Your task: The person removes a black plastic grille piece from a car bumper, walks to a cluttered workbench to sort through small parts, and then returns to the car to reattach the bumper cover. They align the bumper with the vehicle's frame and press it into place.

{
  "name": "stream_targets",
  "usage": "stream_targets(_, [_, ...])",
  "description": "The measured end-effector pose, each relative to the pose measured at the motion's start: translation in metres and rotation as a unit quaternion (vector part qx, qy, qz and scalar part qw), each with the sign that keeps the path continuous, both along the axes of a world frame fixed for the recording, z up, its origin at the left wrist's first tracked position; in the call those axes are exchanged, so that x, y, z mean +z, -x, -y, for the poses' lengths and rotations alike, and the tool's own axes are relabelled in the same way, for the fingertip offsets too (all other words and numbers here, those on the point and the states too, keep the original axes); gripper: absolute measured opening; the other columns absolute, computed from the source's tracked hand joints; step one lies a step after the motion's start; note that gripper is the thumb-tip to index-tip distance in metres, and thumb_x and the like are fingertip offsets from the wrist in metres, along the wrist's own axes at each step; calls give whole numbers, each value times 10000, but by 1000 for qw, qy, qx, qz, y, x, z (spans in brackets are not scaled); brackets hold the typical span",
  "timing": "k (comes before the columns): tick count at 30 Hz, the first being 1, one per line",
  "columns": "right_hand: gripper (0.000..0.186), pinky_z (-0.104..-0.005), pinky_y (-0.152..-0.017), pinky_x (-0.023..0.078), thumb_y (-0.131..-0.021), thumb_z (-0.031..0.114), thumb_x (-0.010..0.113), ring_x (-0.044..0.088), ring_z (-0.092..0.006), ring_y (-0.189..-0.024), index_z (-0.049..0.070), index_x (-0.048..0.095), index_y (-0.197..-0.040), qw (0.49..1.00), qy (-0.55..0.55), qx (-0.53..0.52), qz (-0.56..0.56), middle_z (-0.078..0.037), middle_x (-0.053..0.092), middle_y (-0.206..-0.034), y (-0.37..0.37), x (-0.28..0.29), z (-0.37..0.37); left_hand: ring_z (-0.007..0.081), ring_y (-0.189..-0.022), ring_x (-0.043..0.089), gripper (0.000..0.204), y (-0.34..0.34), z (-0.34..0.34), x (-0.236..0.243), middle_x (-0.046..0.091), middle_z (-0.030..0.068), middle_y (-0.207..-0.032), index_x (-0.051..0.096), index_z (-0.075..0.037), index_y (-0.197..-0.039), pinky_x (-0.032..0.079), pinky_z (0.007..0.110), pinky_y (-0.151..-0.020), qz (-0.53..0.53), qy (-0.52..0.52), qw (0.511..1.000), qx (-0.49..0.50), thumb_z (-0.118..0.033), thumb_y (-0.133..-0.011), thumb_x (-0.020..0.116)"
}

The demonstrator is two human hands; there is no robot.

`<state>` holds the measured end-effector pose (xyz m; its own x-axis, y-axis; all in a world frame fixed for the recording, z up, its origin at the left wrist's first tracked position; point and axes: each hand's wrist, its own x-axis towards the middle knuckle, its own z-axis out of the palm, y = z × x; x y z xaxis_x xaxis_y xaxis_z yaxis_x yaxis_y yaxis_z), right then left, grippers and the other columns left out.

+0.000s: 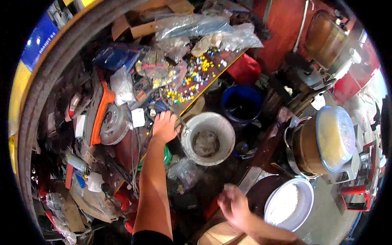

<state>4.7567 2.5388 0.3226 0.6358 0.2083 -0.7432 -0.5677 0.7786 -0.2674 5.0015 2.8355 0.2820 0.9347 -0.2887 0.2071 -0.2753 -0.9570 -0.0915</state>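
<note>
While the left hand reaches across to the near edge of the bench, its back faces up, its fingers slightly parted and bent over a small dark corded item; I cannot tell whether they grip it. That item lies just beyond the fingertips, mostly bluish black, its outline lost among cables. Just right of this hand stands a round bucket, its thick rim whitish grey, its wall mottled and scuffed, its bottom stained dark brownish grey. The right hand hangs blurred, well below the bucket and left of a pale lavender basin with bright white contents; its fingers look curled, but I cannot tell whether they pinch anything. Yellow, white and blue plastic pieces scatter over the bench, and a blue bucket stands beyond the grey one.
</note>
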Motion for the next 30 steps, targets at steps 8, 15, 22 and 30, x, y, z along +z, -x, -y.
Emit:
stream_targets(8, [496, -444, -928, 459, -958, 387, 537, 558, -267, -1075, 90, 401, -1330, 932, 107, 244, 247, -140, 507, -1259, 229, 16, 105, 418, -1102, 483, 479, 147, 88, 42, 477, 240, -1215, 514, -20, -1168, 421, 486, -932, 76, 258, 962, 44, -194, -762, 700])
stream_targets(15, [232, -350, -758, 552, -962, 69, 508, 678, -274, -901, 9, 531, -1185, 789, 337, 422, 292, -162, 663, -1012, 224, 124, 117, 181, -870, 614, 261, 500, 229, 52, 590, 104, -998, 503, -37, -1127, 511, 330, -785, -152, 797, 487, 324, -23, -890, 612])
stream_targets(22, [369, -442, -802, 519, -855, 47, 542, 629, -386, -952, 54, 561, -1223, 587, 465, 445, 490, -206, 653, -1031, 251, 156, 144, 201, -1114, 559, 430, 586, 304, 131, 556, 44, -1238, 451, -89, -1316, 461, 369, -939, -415, 857, 112, 284, -385, -1004, 452])
stream_targets(30, [436, -435, -872, 503, -808, 46, 550, 614, -363, -1024, 39, 542, -1244, 511, 449, 424, 598, -193, 639, -1109, 273, 199, 182, 223, -1249, 476, 490, 604, 336, 207, 486, 62, -1378, 418, -70, -1384, 377, 408, -1052, -389, 899, 107, 168, -342, -986, 506])
